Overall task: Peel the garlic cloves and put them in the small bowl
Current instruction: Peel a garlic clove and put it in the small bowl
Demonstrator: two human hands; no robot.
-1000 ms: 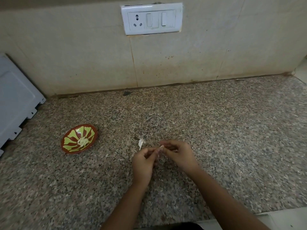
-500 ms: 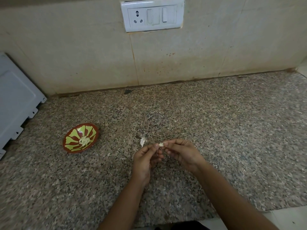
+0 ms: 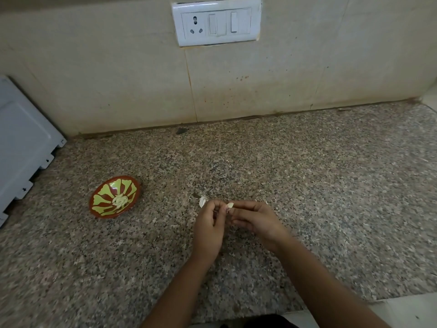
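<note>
At the left edge a white panel [image 3: 21, 143] is seen. Right of it, in the lower left, the bowl [image 3: 104, 189] is set on the counter [image 3: 71, 256], with peeled cloves [image 3: 120, 200] gathered at its middle. A scrap of skin [image 3: 202, 201] lies on the counter just below centre, beside the left hand [image 3: 209, 228]. A socket plate [image 3: 216, 21] is fixed at top centre. The left hand's fingers are curled, their tips pinched on the left end of a clove [image 3: 230, 205]; the other end is pinched by the right hand [image 3: 257, 221]. The clove is kept just below centre, well apart from the bowl.
</note>
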